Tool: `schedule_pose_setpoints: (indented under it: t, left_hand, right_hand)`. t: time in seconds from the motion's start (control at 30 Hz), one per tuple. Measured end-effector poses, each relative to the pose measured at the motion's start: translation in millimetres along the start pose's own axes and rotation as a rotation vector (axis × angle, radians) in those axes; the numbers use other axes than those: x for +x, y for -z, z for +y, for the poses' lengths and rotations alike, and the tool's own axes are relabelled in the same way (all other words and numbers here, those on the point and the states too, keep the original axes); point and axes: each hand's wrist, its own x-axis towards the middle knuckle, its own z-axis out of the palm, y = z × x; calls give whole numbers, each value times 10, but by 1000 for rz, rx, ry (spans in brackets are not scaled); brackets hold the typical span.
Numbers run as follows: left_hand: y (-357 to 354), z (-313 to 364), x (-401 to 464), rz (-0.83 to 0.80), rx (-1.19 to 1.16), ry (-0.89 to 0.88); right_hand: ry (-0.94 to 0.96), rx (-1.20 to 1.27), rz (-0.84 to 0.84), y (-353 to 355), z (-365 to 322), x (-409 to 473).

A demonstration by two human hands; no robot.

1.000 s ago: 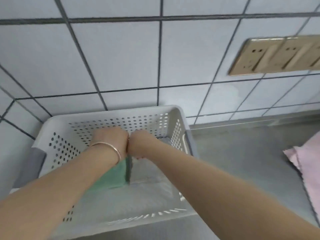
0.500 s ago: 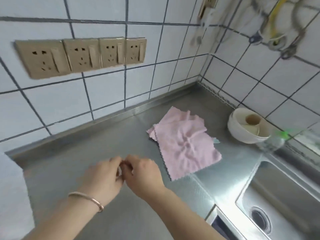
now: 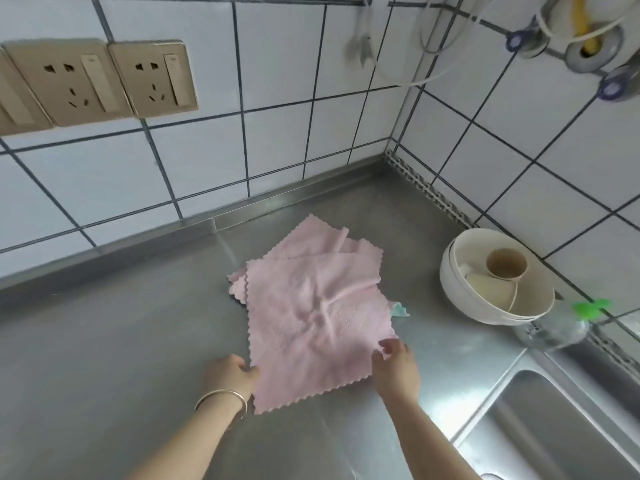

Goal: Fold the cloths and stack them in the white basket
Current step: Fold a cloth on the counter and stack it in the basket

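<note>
Both hands have reached the top pink cloth (image 3: 311,320), left hand (image 3: 230,374) and right hand (image 3: 394,363) fingers pinching its near corners; best lift evenly, leaving the cloth beneath on the tabletop (image 3: 121,341).

Can't really see the fingertips of the left hand (image 3: 231,372), they're tucked at the edge of the top pink cloth (image 3: 311,323). Beyond the right hand (image 3: 394,365), a second pink cloth (image 3: 304,237) is mostly buried under the top one, and only a tiny green corner (image 3: 399,309) of something pokes out, can't tell what. Further right, a clear bottle (image 3: 557,327) is too blurry to make out. The sink (image 3: 554,427) and the wall sockets (image 3: 69,81) get cut off by the frame.
</note>
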Motion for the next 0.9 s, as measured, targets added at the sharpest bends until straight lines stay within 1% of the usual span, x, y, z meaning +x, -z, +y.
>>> schedule_pose_setpoints:
  t: [0.07,0.17,0.27,0.33,0.37,0.43,0.47,0.57,0.63,0.73,0.83,0.9]
  left_hand:
    - [-64,112,39,73,-28,46]
    - [-227,242,35,137,21,81]
    - [-276,373,0,162,-38,77]
    - [-270,453,12,167,-141,67]
    - [-263,486,20,158,-214,64]
    - [-207,568,13,134,-372,63]
    - [-143,598,-11,131,-440,59]
    - [162,651,-74,164,-581,13]
    - [477,631,-126,220,-620,-22]
    - [1042,444,-197,316,-646,-51]
    - [1601,110,-192,408,-710,-60]
    - [1934,-138,-229,447,-677,-60]
  right_hand:
    - [-50,-51,53,75,37,253]
    - [-138,-147,34,112,33,496]
    - [-110,-323,-56,102,23,639]
    - [-89,-356,-129,90,-7,691]
    - [-75,-313,-140,87,-33,703]
    - [-57,-141,-134,139,-126,678]
    - [-19,-51,-112,177,-212,642]
    - [141,115,-13,396,-595,462]
    - [263,183,2,541,-928,332]
    - [405,239,-96,624,-1490,140]
    - [472,267,-159,597,-2043,-65]
    - [509,302,-183,551,-2341,-256]
